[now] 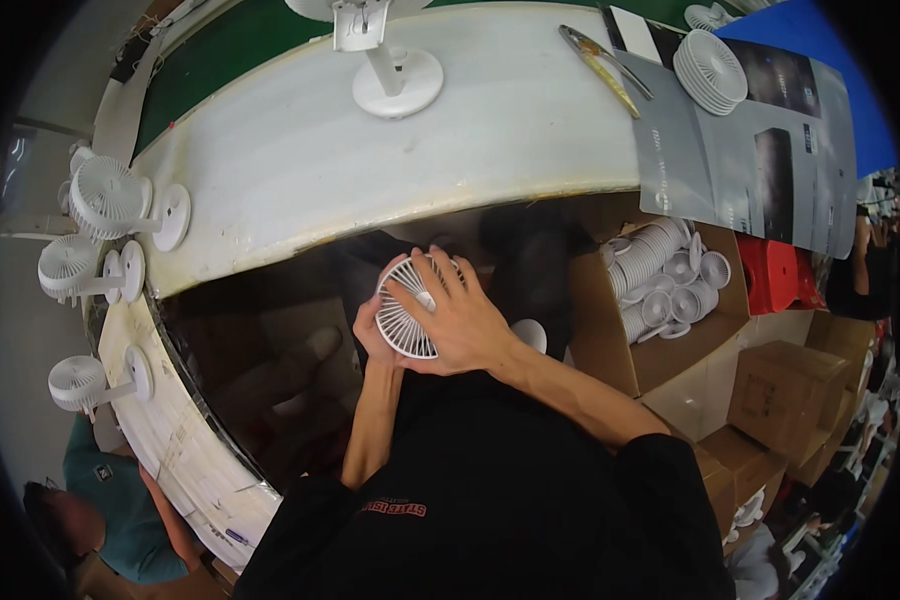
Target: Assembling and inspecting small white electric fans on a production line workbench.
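From where I stood, the right hand (460,322) lay with its fingers spread across the face of a white, round, slatted plastic fan grille (402,325), while the left hand (376,343) curled around the left rim, so both held it between them, just short of the near edge of a white-topped table (530,130). Beyond the hands, on that table, stood a white plastic fan on a round base (398,90). Further off to the right of the hands, metal pliers with yellowish handles (610,80) lay near a stack of white round grilles (708,75), which sat on a grey printed sheet (690,165). Nearer, right of the right hand, an open brown cardboard box (603,320) held many white slatted parts (660,265). Well left of the left hand stood several small white fans (110,195).
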Motion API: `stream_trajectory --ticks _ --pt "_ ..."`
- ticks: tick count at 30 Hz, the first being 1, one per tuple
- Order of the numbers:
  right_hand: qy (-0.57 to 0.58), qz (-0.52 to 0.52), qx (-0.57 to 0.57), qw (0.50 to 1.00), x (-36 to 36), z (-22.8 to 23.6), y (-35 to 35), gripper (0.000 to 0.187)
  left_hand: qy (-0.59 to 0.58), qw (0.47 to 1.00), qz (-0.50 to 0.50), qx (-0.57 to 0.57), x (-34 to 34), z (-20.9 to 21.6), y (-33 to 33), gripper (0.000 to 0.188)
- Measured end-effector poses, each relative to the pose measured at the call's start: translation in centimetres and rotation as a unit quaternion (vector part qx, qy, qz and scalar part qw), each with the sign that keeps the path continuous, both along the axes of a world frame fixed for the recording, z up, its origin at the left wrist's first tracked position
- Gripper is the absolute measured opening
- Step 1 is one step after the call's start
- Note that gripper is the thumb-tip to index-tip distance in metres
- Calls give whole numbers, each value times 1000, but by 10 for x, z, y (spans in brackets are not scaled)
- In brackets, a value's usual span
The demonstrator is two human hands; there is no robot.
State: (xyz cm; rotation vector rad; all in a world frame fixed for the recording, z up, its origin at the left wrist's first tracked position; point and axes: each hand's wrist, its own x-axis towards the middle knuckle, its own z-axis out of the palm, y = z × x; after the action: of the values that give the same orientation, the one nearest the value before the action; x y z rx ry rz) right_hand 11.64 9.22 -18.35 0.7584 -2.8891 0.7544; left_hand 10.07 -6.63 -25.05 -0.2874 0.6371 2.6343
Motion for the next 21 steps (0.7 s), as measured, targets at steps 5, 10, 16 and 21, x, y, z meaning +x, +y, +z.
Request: stream_trajectory --ticks 5,10,16,21 --pt "8 -60 -28 998 16 -13 -6 98 10 1000 1 -11 8 -1 2 70" --pt "-9 -68 -65 996 14 -15 -4 100 11 996 -11 -91 8 6 1 70" --pt "14 8 -97 995 6 15 27 103 63 990 -36 -121 -7 45 9 83" --pt "235 -134 -19 962 -31 51 129 66 342 927 -15 -155 -49 118 -32 93"
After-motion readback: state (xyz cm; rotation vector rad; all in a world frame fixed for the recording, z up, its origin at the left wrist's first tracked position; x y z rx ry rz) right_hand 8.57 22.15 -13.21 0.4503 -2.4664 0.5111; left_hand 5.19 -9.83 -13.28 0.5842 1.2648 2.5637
